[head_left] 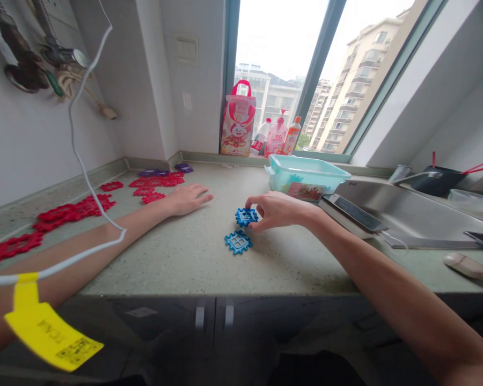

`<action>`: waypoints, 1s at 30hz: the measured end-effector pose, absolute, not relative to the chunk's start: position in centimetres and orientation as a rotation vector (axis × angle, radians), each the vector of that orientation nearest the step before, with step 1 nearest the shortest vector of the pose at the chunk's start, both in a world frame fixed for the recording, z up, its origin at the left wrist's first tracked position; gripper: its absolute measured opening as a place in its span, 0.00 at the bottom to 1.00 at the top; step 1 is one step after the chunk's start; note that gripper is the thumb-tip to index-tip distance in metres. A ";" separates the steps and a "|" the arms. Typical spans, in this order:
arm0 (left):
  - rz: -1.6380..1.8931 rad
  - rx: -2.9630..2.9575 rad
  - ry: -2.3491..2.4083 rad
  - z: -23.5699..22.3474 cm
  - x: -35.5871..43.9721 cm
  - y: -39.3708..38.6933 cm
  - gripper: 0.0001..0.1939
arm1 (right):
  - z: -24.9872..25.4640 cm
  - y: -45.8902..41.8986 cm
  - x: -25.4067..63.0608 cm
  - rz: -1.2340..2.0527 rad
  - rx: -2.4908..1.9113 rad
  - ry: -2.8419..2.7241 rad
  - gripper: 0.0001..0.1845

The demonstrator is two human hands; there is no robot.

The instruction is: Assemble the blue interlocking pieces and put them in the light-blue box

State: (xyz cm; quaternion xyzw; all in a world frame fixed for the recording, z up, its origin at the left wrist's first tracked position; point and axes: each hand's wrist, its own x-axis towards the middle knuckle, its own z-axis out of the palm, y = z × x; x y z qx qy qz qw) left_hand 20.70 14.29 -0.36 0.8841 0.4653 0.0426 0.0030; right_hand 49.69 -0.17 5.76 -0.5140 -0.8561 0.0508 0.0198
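My right hand (279,210) pinches a blue square interlocking tile (246,216) at the middle of the speckled countertop (193,257). A second blue tile (238,242) lies flat just in front of it, apart from my fingers. My left hand (188,198) rests palm down on the counter, fingers spread, holding nothing, next to a red tile (153,197). Several more red tiles (76,209) are scattered along the left, with purple tiles (161,172) near the back corner.
A turquoise plastic tub (306,174) stands behind my right hand. A steel sink (410,214) with a tap lies to the right, a white cable (84,177) hangs across the left, and bottles and a bag (237,126) stand on the window sill.
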 end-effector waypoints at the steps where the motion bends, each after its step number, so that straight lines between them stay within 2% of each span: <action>1: 0.134 2.770 1.464 -0.4 20.7 14.3 0.45 | 5.9 -0.5 49.4 0.241 -1.536 -2.664 0.26; 6: 0.160 2.765 1.457 -0.4 20.8 14.3 0.45 | 6.4 -2.3 47.9 0.509 -1.398 -2.732 0.26; 12: 0.187 2.760 1.456 -0.6 20.7 14.2 0.45 | 6.2 -2.8 47.7 0.567 -1.391 -2.793 0.33; 16: 0.203 2.760 1.448 -0.7 20.7 14.1 0.45 | 5.7 -2.8 47.1 0.525 -1.374 -2.766 0.29; 22: 0.191 2.758 1.434 -0.6 20.6 14.2 0.44 | 6.4 -1.2 48.7 0.226 -1.354 -2.611 0.25; 27: 0.191 2.754 1.412 -0.8 20.4 14.8 0.46 | 8.6 2.5 56.5 -0.339 -1.548 -1.907 0.27; 30: 0.213 2.750 1.423 -1.0 20.3 15.1 0.46 | 8.9 4.2 61.5 -0.568 -1.684 -1.471 0.31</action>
